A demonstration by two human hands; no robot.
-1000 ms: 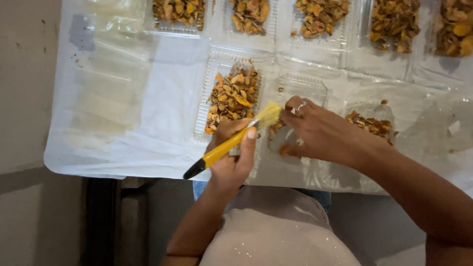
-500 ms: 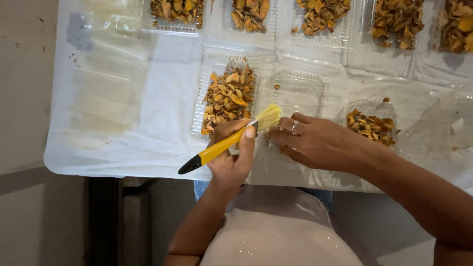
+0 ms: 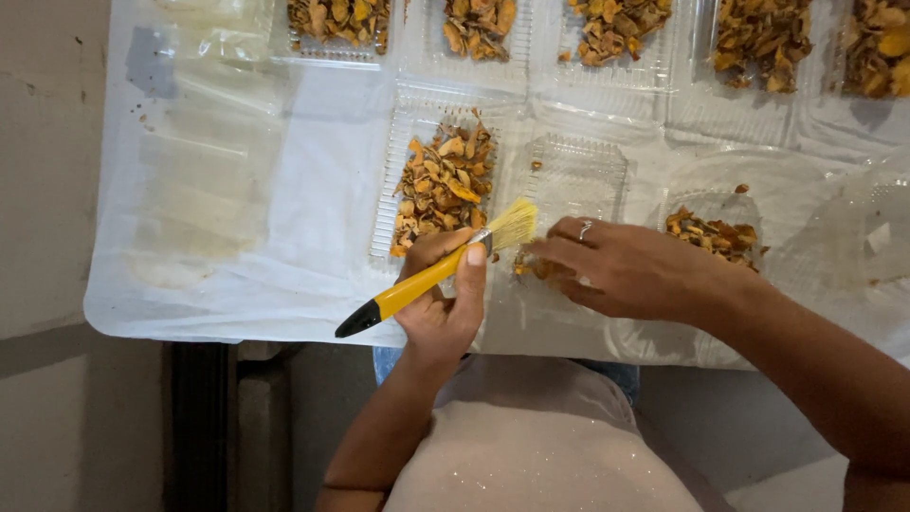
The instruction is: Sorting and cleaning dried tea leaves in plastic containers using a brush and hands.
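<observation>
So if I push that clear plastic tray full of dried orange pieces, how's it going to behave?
The clear tray looks thin-walled, so it would probably flex rather than stay stiff. Its dried orange pieces look light and loose, so they would likely shift or spill if it is jolted. On the smooth plastic sheet it would probably slide easily.

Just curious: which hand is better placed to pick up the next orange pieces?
Probably the right hand: its fingertips already rest on the orange pieces, while the left hand grips the yellow brush.
</observation>
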